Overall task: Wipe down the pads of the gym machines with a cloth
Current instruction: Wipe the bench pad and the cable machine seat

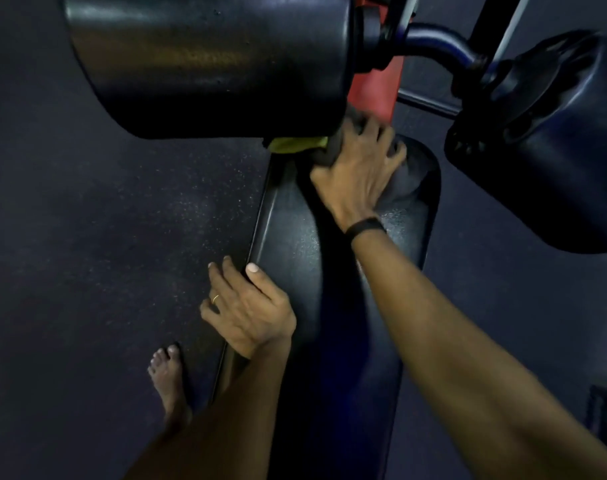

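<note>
**Wiping the far end of the bench pad**

The right hand (359,161) presses a dark cloth (399,178), fingers spread flat, onto the far end of the bench (295,244) pad. A yellow-green edge shows under the roller pad (205,64). The left hand (246,306) grips the bench's near edge, bracing. Next: draw the cloth back along the pad.
</note>
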Demonstrator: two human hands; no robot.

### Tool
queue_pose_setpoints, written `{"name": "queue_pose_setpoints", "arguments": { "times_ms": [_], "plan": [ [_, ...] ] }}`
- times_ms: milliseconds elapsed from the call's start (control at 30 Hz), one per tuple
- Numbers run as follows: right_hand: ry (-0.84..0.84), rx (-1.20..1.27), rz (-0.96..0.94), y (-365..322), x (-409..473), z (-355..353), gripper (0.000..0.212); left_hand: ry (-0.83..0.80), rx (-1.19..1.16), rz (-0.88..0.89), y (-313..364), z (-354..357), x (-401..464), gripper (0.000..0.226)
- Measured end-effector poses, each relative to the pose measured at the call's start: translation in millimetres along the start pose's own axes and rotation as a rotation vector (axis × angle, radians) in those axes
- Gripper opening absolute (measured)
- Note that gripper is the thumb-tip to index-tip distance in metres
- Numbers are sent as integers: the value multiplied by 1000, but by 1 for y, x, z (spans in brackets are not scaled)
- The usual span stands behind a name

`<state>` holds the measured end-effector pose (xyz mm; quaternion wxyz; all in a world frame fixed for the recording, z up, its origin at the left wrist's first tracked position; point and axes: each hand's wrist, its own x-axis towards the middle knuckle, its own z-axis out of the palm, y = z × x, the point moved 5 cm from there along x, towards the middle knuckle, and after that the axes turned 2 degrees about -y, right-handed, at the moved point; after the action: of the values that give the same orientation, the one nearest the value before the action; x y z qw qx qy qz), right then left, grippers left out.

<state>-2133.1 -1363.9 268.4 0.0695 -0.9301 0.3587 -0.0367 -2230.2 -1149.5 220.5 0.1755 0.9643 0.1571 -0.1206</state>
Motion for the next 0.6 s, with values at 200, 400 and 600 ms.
{"name": "queue_pose_setpoints", "arguments": {
  "times_ms": [200, 400, 600],
  "plan": [
    [-135, 46, -286, 11, -120, -7, 72, -72, 95, 32, -12, 12, 2, 55],
    [-129, 73, -382, 23, -179, -7, 70, -101, -16, -38, -23, 21, 3, 56],
    [24, -7, -19, -33, -18, 5, 49, -6, -120, -10, -3, -5, 2, 56]
  ]
}}
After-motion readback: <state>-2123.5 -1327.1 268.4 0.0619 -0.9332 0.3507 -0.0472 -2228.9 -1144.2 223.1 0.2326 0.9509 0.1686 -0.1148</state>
